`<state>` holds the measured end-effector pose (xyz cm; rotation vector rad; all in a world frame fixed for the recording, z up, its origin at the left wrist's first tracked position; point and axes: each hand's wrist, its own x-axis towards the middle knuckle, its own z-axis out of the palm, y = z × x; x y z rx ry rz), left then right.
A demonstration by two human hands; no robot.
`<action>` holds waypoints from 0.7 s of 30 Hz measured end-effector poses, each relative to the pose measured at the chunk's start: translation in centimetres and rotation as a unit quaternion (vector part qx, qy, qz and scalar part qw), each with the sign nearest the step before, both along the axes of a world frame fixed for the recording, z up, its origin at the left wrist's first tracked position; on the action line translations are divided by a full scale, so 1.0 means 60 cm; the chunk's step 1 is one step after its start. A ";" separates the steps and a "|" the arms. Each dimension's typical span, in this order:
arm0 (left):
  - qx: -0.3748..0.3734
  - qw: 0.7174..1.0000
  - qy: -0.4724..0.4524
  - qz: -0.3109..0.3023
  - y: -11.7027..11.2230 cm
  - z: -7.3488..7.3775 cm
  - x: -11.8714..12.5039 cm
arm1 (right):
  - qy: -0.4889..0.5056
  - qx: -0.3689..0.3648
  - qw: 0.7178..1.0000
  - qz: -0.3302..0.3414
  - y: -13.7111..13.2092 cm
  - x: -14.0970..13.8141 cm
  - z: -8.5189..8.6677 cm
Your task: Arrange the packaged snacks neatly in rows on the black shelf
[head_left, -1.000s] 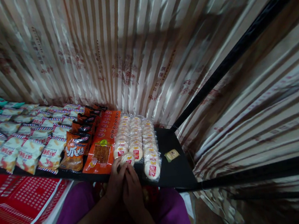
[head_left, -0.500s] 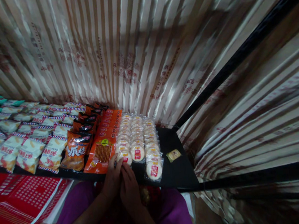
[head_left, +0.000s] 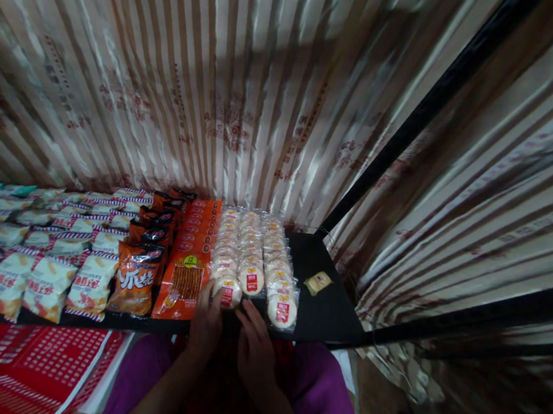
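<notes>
Rows of round, white rice crackers [head_left: 249, 250] in clear wrappers overlap on a black shelf [head_left: 316, 323]. My left hand [head_left: 207, 323] is at the front of the left row, its stretched fingers touching the left edge of the nearest rice cracker pack [head_left: 227, 292]. Beside it, my right hand [head_left: 254, 344] has its fingertips at the shelf's front edge, just below the middle row, with nothing visible in them. The undersides of both hands are hidden.
A flat orange snack bag [head_left: 188, 271] and brown-orange snack bags [head_left: 137, 278] lie left of the crackers, then several white snack bags [head_left: 89, 284]. A small yellowish packet [head_left: 319, 283] lies at right. A red basket [head_left: 49, 369] sits below left. Striped sheeting [head_left: 242, 90] hangs behind.
My hands, close together before at the left row's front, have come apart. The right hand has moved to the right; the left stays by the front cracker. The view has shifted slightly.
</notes>
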<state>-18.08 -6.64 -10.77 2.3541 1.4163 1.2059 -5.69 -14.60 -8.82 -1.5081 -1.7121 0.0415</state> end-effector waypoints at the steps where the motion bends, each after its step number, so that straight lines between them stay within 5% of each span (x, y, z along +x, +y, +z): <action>1: 0.012 1.000 0.006 0.004 0.001 0.000 0.000 | -0.004 0.001 1.000 -0.019 -0.003 0.010 -0.001; 10: 0.085 0.994 0.068 -0.016 -0.021 0.021 0.022 | -0.039 0.015 0.969 -0.243 -0.015 0.098 -0.018; 21: 0.090 0.986 0.114 -0.086 -0.065 -0.013 0.051 | -0.047 0.008 0.961 -0.273 -0.007 0.099 -0.034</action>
